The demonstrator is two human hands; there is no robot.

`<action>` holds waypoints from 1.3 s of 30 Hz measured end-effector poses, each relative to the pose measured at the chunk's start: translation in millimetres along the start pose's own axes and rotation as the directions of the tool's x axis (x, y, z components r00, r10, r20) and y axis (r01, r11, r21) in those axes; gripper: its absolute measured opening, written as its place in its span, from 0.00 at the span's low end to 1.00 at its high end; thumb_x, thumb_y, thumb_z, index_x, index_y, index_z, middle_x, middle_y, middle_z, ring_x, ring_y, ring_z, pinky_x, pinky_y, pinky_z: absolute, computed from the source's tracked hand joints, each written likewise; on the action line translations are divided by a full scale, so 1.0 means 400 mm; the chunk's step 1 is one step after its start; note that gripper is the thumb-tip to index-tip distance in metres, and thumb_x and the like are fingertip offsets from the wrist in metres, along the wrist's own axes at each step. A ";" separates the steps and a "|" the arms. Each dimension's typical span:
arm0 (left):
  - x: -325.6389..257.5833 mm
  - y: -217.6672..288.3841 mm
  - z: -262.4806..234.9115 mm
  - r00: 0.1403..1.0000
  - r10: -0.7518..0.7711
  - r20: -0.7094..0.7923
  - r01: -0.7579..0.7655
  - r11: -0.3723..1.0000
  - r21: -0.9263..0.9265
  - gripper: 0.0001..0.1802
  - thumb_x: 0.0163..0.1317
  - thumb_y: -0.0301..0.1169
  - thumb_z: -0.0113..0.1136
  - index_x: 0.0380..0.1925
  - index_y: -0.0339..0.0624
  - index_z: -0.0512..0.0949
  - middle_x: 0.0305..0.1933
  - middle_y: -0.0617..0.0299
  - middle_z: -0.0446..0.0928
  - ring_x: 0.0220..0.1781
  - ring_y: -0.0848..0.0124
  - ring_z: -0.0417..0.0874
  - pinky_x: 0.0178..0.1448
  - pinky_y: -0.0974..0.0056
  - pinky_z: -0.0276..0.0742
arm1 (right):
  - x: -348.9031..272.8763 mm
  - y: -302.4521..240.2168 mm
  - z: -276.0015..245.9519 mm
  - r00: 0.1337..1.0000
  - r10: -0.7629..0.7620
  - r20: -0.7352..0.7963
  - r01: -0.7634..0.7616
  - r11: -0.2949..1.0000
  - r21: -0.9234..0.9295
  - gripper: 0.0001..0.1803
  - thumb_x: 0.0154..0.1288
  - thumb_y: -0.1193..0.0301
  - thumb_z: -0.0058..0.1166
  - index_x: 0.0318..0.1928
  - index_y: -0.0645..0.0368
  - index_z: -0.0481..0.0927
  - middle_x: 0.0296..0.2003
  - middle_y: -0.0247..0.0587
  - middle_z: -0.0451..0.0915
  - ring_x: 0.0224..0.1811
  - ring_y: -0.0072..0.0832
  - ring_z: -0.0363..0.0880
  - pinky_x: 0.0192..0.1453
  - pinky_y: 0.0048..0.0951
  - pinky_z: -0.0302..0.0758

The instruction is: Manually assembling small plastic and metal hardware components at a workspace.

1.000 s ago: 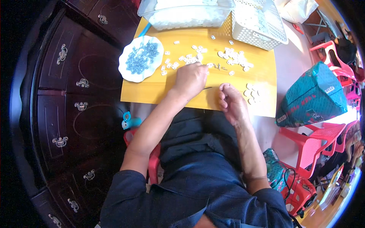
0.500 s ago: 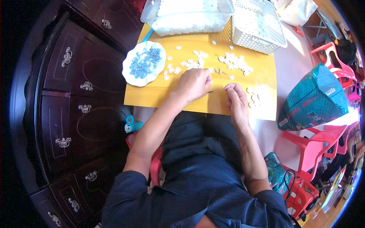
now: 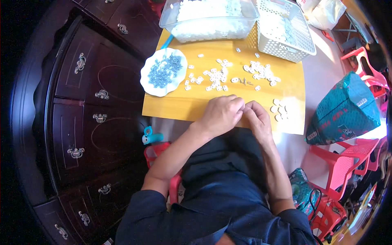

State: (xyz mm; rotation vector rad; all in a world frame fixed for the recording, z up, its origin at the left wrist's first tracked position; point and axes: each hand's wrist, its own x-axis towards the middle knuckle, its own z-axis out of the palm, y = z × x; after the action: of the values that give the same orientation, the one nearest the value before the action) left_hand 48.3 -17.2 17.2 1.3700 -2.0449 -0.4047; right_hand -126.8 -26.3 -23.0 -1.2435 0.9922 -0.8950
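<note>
My left hand (image 3: 223,116) and my right hand (image 3: 258,118) meet at the near edge of the yellow tabletop (image 3: 179,109). Fingertips of both are pinched together; whatever lies between them is too small and covered to name. Beyond them are small white two-holed plastic pieces (image 3: 216,77), loosely heaped, and a second heap of white pieces (image 3: 261,72) to its right. A few thin metal bits (image 3: 246,82) lie between these heaps. Round white pieces (image 3: 279,109) sit right of my right hand. A scalloped white plate (image 3: 159,92) at left carries many small grey metal parts (image 3: 165,71).
Along the far edge stand a clear plastic bin (image 3: 214,35) of white pieces and a white perforated basket (image 3: 286,52). Dark wooden drawers (image 3: 102,134) flank the left. To the right are a teal bag (image 3: 343,112) and a red plastic chair (image 3: 339,163).
My left hand has come toward my body and rightward from beside the white pieces, and now touches my right hand. The view has shifted slightly.
</note>
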 end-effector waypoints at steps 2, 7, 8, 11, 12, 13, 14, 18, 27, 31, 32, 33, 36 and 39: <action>0.001 0.011 -0.006 1.000 -0.027 0.013 0.028 0.988 -0.150 0.05 0.57 0.24 0.67 0.31 0.38 0.80 0.28 0.56 0.81 0.28 0.61 0.83 0.33 0.58 0.79 | -0.008 -0.003 -0.009 1.000 0.019 -0.004 -0.019 1.000 0.010 0.10 0.76 0.69 0.52 0.39 0.63 0.79 0.28 0.25 0.75 0.32 0.14 0.69 0.37 0.20 0.69; -0.003 0.028 -0.006 0.970 -0.231 0.076 0.240 0.855 -0.460 0.05 0.59 0.22 0.70 0.34 0.37 0.82 0.23 0.64 0.79 0.22 0.81 0.76 0.27 0.71 0.72 | -0.032 -0.027 -0.004 0.993 -0.098 -0.062 0.093 0.992 -0.084 0.09 0.76 0.70 0.52 0.39 0.64 0.79 0.29 0.27 0.78 0.34 0.15 0.71 0.41 0.21 0.71; -0.002 0.028 -0.006 0.966 -0.240 0.100 0.259 0.857 -0.446 0.05 0.59 0.22 0.69 0.34 0.36 0.82 0.26 0.59 0.82 0.25 0.76 0.81 0.29 0.68 0.75 | -0.035 -0.028 -0.003 0.989 -0.128 -0.070 0.120 0.987 -0.109 0.09 0.76 0.70 0.52 0.40 0.64 0.79 0.29 0.27 0.77 0.34 0.15 0.71 0.40 0.20 0.70; 0.003 0.031 -0.003 0.957 -0.256 0.136 0.290 0.839 -0.461 0.05 0.60 0.23 0.68 0.35 0.34 0.83 0.28 0.55 0.84 0.27 0.73 0.85 0.31 0.67 0.78 | -0.043 -0.026 -0.018 0.993 -0.083 -0.078 0.078 0.995 -0.061 0.09 0.76 0.71 0.52 0.41 0.64 0.79 0.29 0.27 0.77 0.33 0.13 0.69 0.39 0.19 0.68; 0.005 0.033 0.000 0.954 -0.265 0.141 0.301 0.820 -0.488 0.05 0.60 0.22 0.68 0.35 0.34 0.83 0.27 0.57 0.83 0.26 0.75 0.83 0.30 0.68 0.76 | -0.045 -0.025 -0.024 0.998 -0.014 -0.068 0.015 1.000 0.010 0.08 0.76 0.71 0.52 0.41 0.63 0.79 0.28 0.27 0.76 0.33 0.12 0.68 0.38 0.18 0.67; 0.006 0.031 0.006 0.953 -0.264 0.151 0.304 0.819 -0.487 0.05 0.60 0.22 0.68 0.35 0.34 0.83 0.27 0.57 0.83 0.26 0.75 0.83 0.30 0.68 0.76 | -0.046 -0.029 -0.027 0.997 -0.009 -0.075 0.010 1.000 0.015 0.08 0.76 0.71 0.52 0.41 0.63 0.79 0.28 0.27 0.76 0.33 0.12 0.68 0.38 0.18 0.67; 0.005 0.028 0.015 0.955 -0.262 0.140 0.297 0.814 -0.499 0.04 0.60 0.21 0.68 0.36 0.35 0.84 0.26 0.63 0.81 0.26 0.81 0.79 0.30 0.71 0.73 | -0.047 -0.035 -0.027 0.996 0.045 -0.075 -0.038 0.995 0.092 0.08 0.76 0.70 0.52 0.41 0.62 0.79 0.27 0.26 0.75 0.31 0.12 0.67 0.35 0.17 0.65; 0.007 0.031 0.038 0.947 -0.293 0.131 0.304 0.685 -0.662 0.05 0.62 0.19 0.67 0.37 0.36 0.86 0.30 0.67 0.82 0.31 0.85 0.78 0.34 0.74 0.74 | -0.046 -0.040 -0.058 0.959 0.277 0.061 -0.275 0.858 0.434 0.08 0.76 0.66 0.53 0.39 0.56 0.78 0.25 0.23 0.70 0.23 0.12 0.62 0.27 0.17 0.59; 0.027 0.006 0.037 0.934 -0.238 0.268 0.355 0.725 -0.591 0.04 0.66 0.22 0.65 0.40 0.34 0.84 0.36 0.66 0.84 0.36 0.82 0.82 0.41 0.74 0.79 | -0.048 -0.037 -0.057 0.947 0.306 0.096 -0.310 0.792 0.527 0.09 0.77 0.64 0.53 0.40 0.56 0.79 0.26 0.23 0.70 0.23 0.12 0.63 0.27 0.17 0.60; 0.024 0.002 0.047 0.908 -0.283 0.308 0.417 0.672 -0.612 0.03 0.67 0.22 0.64 0.39 0.34 0.84 0.37 0.66 0.84 0.37 0.82 0.82 0.42 0.74 0.79 | -0.050 -0.026 -0.056 0.984 0.176 -0.038 -0.156 0.940 0.303 0.09 0.77 0.66 0.55 0.41 0.58 0.80 0.30 0.22 0.75 0.30 0.10 0.67 0.34 0.15 0.65; 0.021 0.000 0.053 0.902 -0.294 0.316 0.432 0.623 -0.652 0.03 0.67 0.22 0.64 0.39 0.34 0.84 0.37 0.66 0.84 0.37 0.81 0.82 0.43 0.74 0.79 | -0.050 -0.027 -0.059 0.990 0.140 -0.006 -0.132 0.948 0.289 0.08 0.76 0.68 0.56 0.41 0.59 0.80 0.32 0.22 0.76 0.33 0.10 0.68 0.38 0.15 0.67; 0.019 -0.001 0.058 0.895 -0.305 0.324 0.445 0.571 -0.690 0.04 0.67 0.21 0.64 0.40 0.35 0.84 0.37 0.66 0.84 0.37 0.81 0.82 0.44 0.74 0.80 | -0.051 -0.027 -0.063 0.994 0.104 0.028 -0.107 0.955 0.275 0.07 0.75 0.70 0.58 0.41 0.60 0.80 0.34 0.22 0.78 0.36 0.09 0.69 0.41 0.15 0.68; 0.019 0.005 0.068 0.899 -0.298 0.322 0.438 0.576 -0.690 0.06 0.69 0.23 0.63 0.43 0.36 0.85 0.37 0.66 0.84 0.37 0.81 0.82 0.43 0.73 0.79 | -0.047 -0.011 -0.077 0.990 0.136 0.044 -0.143 0.941 0.306 0.06 0.74 0.70 0.60 0.41 0.60 0.80 0.34 0.22 0.78 0.37 0.10 0.70 0.42 0.15 0.68; 0.023 0.014 0.065 0.917 -0.294 0.271 0.398 0.618 -0.678 0.07 0.68 0.23 0.62 0.42 0.35 0.86 0.30 0.67 0.81 0.31 0.81 0.78 0.36 0.72 0.75 | -0.047 -0.029 -0.077 0.988 0.155 0.021 -0.152 0.924 0.351 0.07 0.73 0.69 0.61 0.40 0.59 0.81 0.31 0.22 0.78 0.32 0.09 0.69 0.35 0.15 0.66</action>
State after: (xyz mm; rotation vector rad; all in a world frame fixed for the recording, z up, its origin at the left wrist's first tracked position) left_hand 25.0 -25.7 3.9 1.2151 -1.4057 -1.3583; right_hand -162.1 -19.9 -11.1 -0.8473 0.8758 -0.9078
